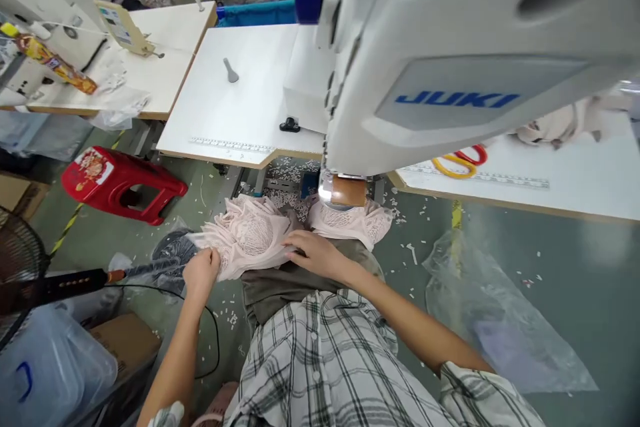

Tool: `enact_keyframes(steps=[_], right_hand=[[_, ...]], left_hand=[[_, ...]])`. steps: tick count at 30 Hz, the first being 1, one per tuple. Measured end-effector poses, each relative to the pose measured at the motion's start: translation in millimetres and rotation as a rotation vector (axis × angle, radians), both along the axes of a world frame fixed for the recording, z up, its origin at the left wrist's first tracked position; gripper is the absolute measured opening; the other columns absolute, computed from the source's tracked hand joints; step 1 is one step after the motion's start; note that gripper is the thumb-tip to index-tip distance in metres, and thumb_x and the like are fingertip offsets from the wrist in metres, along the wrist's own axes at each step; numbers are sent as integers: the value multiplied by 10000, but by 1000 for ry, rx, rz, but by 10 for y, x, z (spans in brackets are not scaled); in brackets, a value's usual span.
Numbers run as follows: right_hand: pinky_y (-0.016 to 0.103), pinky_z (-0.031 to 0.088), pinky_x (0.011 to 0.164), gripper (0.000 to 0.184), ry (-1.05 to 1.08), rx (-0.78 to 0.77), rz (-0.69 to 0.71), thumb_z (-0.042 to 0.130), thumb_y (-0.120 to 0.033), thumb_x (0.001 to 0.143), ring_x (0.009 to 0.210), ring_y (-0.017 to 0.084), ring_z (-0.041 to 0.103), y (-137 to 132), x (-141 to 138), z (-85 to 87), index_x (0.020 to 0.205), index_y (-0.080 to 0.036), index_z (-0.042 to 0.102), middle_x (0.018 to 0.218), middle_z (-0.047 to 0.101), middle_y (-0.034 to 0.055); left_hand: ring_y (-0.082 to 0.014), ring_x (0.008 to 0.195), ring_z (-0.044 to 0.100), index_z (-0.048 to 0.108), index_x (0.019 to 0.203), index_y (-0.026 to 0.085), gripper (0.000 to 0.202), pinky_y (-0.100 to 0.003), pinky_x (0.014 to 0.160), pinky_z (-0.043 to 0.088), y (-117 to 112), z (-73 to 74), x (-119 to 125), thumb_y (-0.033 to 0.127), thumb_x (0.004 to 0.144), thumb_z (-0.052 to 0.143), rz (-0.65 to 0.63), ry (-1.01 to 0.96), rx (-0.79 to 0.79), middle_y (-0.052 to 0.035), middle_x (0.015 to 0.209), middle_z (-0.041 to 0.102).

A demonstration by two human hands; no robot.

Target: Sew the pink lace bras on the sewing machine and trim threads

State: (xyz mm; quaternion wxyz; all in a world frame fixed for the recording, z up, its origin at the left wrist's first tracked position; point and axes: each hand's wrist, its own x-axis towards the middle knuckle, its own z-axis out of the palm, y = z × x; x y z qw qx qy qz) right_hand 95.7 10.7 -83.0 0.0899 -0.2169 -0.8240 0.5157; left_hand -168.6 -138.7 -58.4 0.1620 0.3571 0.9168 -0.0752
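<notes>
A pale pink lace bra (254, 233) lies gathered over my lap, in front of the sewing machine. Its left edge is pinched in my left hand (201, 273), fingers closed on the fabric. My right hand (320, 255) reaches across to the bra's right side, fingers stretched out and slightly apart, their tips at the fabric. More pink lace (345, 221) sits to the right, under the white JUKI machine head (450, 80). The orange-brown plate (349, 191) of the machine is just above that lace. The needle area is hidden.
Yellow- and red-handled scissors (455, 165) lie on the right tabletop near a ruler strip. A red stool (125, 183) stands at left, above a fan (23, 273). Plastic bags (505, 313) and scraps litter the floor. A drink bottle (55, 63) lies on the neighbouring table.
</notes>
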Motion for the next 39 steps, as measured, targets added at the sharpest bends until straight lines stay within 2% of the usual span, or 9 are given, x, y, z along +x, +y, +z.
enact_keyframes(steps=[3, 7, 10, 15, 18, 23, 28, 33, 39], right_hand=[[395, 452, 1019, 634, 47, 79, -26, 635, -551, 864, 1243, 279, 544, 33, 48, 105, 1368, -182, 529, 1385, 565, 153], [282, 499, 796, 397, 81, 144, 199, 520, -523, 948, 834, 179, 654, 200, 434, 565, 1011, -179, 706, 936, 735, 56], [288, 487, 889, 376, 196, 86, 75, 470, -452, 987, 939, 181, 655, 257, 956, 1120, 974, -167, 715, 991, 737, 68], [221, 494, 729, 381, 109, -235, 79, 464, -441, 989, 764, 126, 633, 247, 1694, 1642, 933, -156, 711, 843, 705, 26], [216, 402, 541, 362, -181, -135, 159, 554, -479, 932, 539, 102, 525, 607, 1916, 1457, 790, -179, 699, 615, 630, -19], [292, 431, 709, 359, -368, 431, -1009, 503, -442, 950, 878, 208, 621, 1955, 1952, 933, 1101, -153, 653, 1034, 712, 108], [332, 420, 746, 199, -482, 466, -1123, 620, -300, 840, 904, 254, 607, 2751, 1897, 831, 930, -134, 684, 979, 714, 131], [292, 426, 659, 103, -72, 422, -1206, 643, -273, 803, 725, 172, 555, 2445, 1878, 924, 765, -179, 621, 763, 631, 42], [163, 372, 425, 378, 471, -656, -835, 816, -459, 684, 447, 46, 458, 1365, 1411, 1116, 862, -215, 589, 619, 535, -70]], left_hand=[[-168, 653, 533, 448, 616, 204, 409, -254, 607, 329, 165, 363, 466, 388, 965, 339, -203, -134, 116, -27, 626, 551], [-136, 625, 499, 490, 645, 198, 386, -241, 605, 375, 632, 718, 1055, 398, 968, 422, -561, -628, 501, 10, 617, 518], [-179, 829, 587, 625, 880, 187, 250, -271, 725, 460, 1131, 663, 1457, 428, 893, 560, -506, -883, 676, -45, 880, 662], [-151, 662, 559, 628, 852, 147, 427, -255, 614, 449, 1557, 295, 2087, 571, 825, 589, -411, -1580, 175, -50, 768, 632], [-115, 608, 477, 607, 828, 160, 333, -223, 587, 371, 1592, 260, 2182, 494, 826, 602, -413, -1525, 207, 8, 692, 555], [-128, 642, 454, 569, 709, 167, 271, -240, 618, 346, 1567, 437, 2148, 404, 832, 616, -524, -1431, 184, 23, 667, 506], [-122, 560, 416, 445, 663, 206, 343, -250, 546, 289, 1470, 550, 2158, 413, 929, 504, -633, -973, 400, 41, 594, 410], [-130, 570, 538, 589, 1199, 206, 274, -251, 551, 352, 1427, 774, 2051, 282, 986, 435, -905, -701, 680, 12, 682, 610], [-128, 443, 462, 580, 1349, 214, 413, -270, 469, 241, 1504, 1018, 1655, 216, 959, 442, -986, -190, 787, 30, 539, 597]])
